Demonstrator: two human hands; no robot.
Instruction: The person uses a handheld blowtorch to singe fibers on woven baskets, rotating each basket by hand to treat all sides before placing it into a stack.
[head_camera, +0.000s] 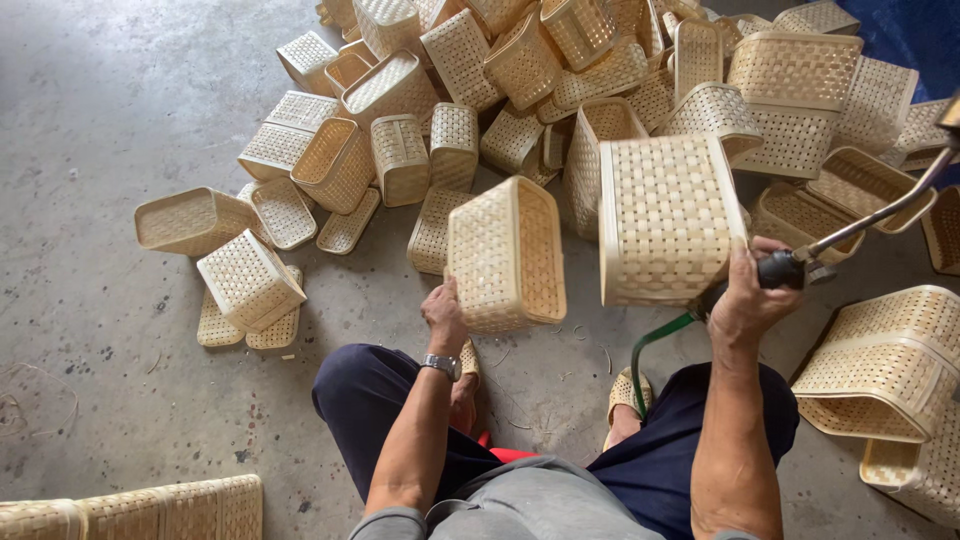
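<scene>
The woven basket (506, 255) stands on the concrete floor (120, 100) before the knees, gripped at its lower edge by the left hand (443, 312). It looks light, stiff, best held by the rim. The right hand (745, 295) clasps a second basket (668, 220) and torch (860, 225).

Floor (120, 90): bare grey concrete, scuffed, dark specks and stains, a few thin fibre scraps near the lower left. Heap of woven bamboo baskets (560, 70) fills the top and right, tumbled at all angles; some loose lids (345, 225) lie flat at its left edge. More woven pieces (130, 510) at the bottom left corner. Blue tarp (915, 35) in the top right corner. Light is even, soft, no hard shadows. No walls or windows in view.
</scene>
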